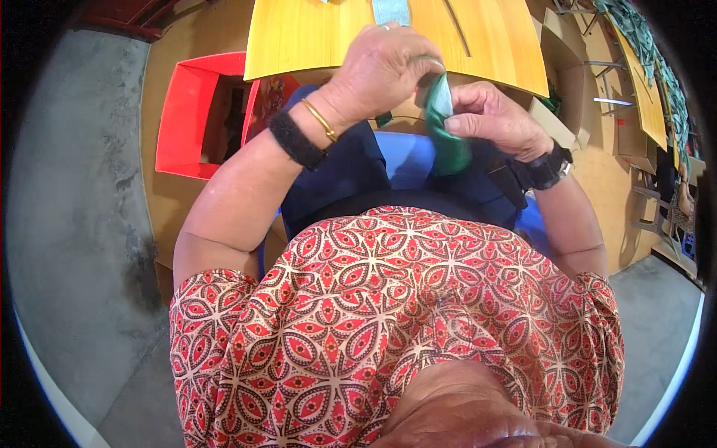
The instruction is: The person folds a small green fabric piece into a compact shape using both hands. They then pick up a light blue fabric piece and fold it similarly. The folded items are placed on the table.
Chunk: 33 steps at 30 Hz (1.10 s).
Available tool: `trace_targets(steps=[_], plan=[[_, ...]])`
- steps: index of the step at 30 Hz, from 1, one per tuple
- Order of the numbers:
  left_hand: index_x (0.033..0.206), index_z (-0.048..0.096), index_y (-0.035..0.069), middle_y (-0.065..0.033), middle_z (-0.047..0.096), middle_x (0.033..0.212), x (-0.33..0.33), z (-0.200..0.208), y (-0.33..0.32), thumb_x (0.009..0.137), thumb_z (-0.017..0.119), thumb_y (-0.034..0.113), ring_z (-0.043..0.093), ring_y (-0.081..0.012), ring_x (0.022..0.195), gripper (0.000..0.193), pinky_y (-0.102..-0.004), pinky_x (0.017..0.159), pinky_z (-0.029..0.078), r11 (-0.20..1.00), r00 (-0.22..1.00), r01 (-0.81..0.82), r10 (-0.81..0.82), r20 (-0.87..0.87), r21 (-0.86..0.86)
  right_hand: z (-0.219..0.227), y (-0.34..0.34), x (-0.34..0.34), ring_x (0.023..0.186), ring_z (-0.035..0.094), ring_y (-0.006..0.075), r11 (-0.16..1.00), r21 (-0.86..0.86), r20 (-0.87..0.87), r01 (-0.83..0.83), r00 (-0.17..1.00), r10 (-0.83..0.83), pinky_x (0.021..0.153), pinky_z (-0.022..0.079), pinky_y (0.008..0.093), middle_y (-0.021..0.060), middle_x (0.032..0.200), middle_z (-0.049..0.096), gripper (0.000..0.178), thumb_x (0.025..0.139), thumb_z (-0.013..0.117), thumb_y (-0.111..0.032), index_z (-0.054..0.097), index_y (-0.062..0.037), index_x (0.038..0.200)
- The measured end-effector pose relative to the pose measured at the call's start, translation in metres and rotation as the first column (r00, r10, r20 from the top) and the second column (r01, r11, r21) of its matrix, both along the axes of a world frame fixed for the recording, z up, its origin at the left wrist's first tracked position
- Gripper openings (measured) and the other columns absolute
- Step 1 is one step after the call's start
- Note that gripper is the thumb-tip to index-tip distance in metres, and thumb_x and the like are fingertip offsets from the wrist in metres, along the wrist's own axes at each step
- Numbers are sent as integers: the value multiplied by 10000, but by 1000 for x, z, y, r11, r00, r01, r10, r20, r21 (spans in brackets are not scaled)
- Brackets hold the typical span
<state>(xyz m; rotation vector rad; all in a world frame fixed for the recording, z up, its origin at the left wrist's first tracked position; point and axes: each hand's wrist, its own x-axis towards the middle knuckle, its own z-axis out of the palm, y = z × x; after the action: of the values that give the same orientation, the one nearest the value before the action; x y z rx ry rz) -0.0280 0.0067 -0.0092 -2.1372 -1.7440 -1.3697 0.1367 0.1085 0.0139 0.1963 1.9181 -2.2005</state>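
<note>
Between my two hands hangs a narrow piece of shiny green cloth (pixel 449 153) with a light blue side showing in its fold. My left hand (pixel 385 71) is closed in a pinch on the cloth's upper end, just in front of the table edge. Thumb and fingers of my right hand (pixel 497 119) grip its right side a little lower down. The cloth's lower end hangs loose above my lap. Past my left hand, a light blue cloth strip (pixel 390 10) lies on the yellow wooden table (pixel 314 41).
A thin dark rod (pixel 457 28) rests on the table. On the left stands an open red box (pixel 179 119) with dark contents. Cardboard boxes (pixel 564 112) are at the right, beside another table heaped with blue-green cloth (pixel 635 33). Blue seat parts (pixel 403 157) show between my legs.
</note>
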Motion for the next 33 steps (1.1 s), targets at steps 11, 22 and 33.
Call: trace_targets(steps=[11,22,33], plan=[[852,548,-15,-55,582,772,39,-11,-8,757,599,85,549,-85,705,148,-211,632,458,930,583,144,195,789,-337,-24,6,-2,912,533,128,863,-320,13,391,913,-409,812,420,260,48,1011,535,261,817,503,-73,463,-23,1070],[903,530,41,-37,561,857,30,11,-13,773,596,135,564,-125,760,174,-315,696,498,770,-18,587,324,946,-252,-18,-2,-3,931,514,115,883,-368,-84,291,936,-343,827,404,252,41,1034,507,325,816,496,-55,393,-37,1123],[925,547,44,-39,583,855,34,15,-16,764,600,99,575,-129,737,178,-279,647,497,809,-33,569,202,979,-147,-8,-2,-2,980,487,108,946,-217,-199,242,937,-285,842,386,246,53,1070,500,299,820,448,-9,400,-46,1113]])
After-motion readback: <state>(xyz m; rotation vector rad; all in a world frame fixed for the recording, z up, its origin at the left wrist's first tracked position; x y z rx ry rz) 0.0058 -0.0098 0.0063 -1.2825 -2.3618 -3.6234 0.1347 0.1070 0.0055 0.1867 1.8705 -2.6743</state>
